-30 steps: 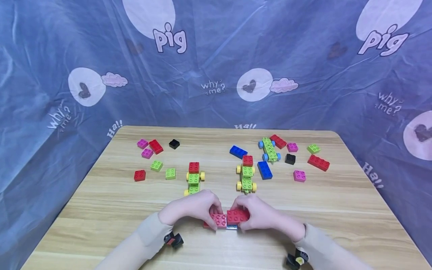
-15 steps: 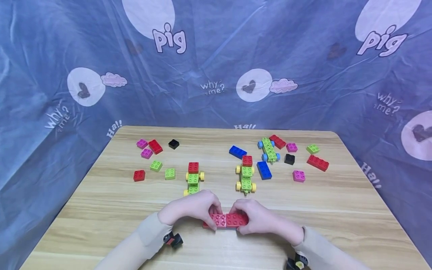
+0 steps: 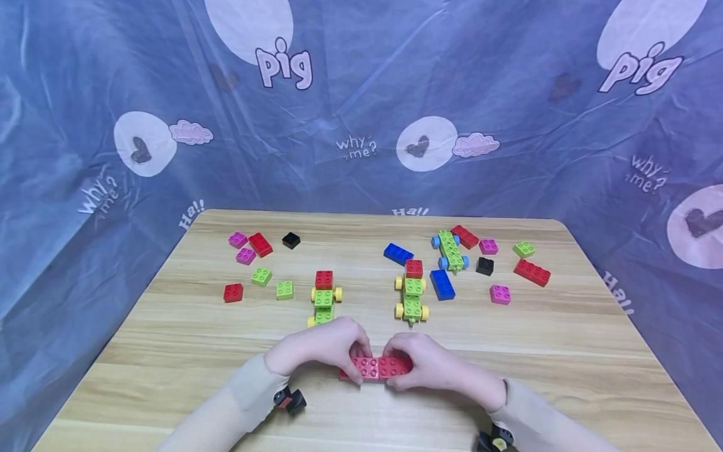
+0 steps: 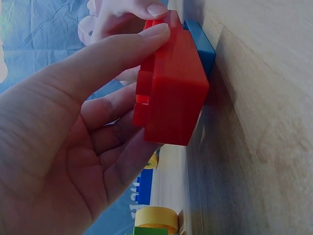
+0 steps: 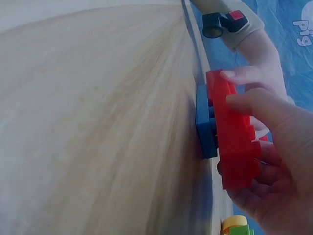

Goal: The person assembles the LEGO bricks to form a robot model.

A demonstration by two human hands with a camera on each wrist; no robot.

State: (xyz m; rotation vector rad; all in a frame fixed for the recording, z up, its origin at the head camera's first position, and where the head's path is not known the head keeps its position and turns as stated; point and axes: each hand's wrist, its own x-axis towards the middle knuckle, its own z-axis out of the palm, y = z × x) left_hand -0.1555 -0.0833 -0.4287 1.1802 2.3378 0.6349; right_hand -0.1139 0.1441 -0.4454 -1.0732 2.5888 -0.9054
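Note:
My left hand (image 3: 333, 342) grips a red building brick (image 4: 178, 88) between thumb and fingers. My right hand (image 3: 429, 363) pinches a second red brick (image 5: 232, 142) by its near and far sides. The two red bricks lie end to end, studs up, over a blue brick (image 5: 205, 127). In the right wrist view some blue studs show in a thin gap under the right red brick. From the head camera the red bricks hide most of the blue one. Both red bricks stick out past its ends.
Beyond the hands stand two green toy cars with yellow wheels, a left car (image 3: 324, 298) and a right car (image 3: 412, 298). A blue-wheeled green base (image 3: 450, 251), blue bricks (image 3: 443, 285) and several loose bricks lie farther back on the wooden table (image 3: 169, 351).
My right hand has lowered its red brick onto the blue one, level with the left red brick. Its thumb has shifted left along the near side. My left hand has stayed put.

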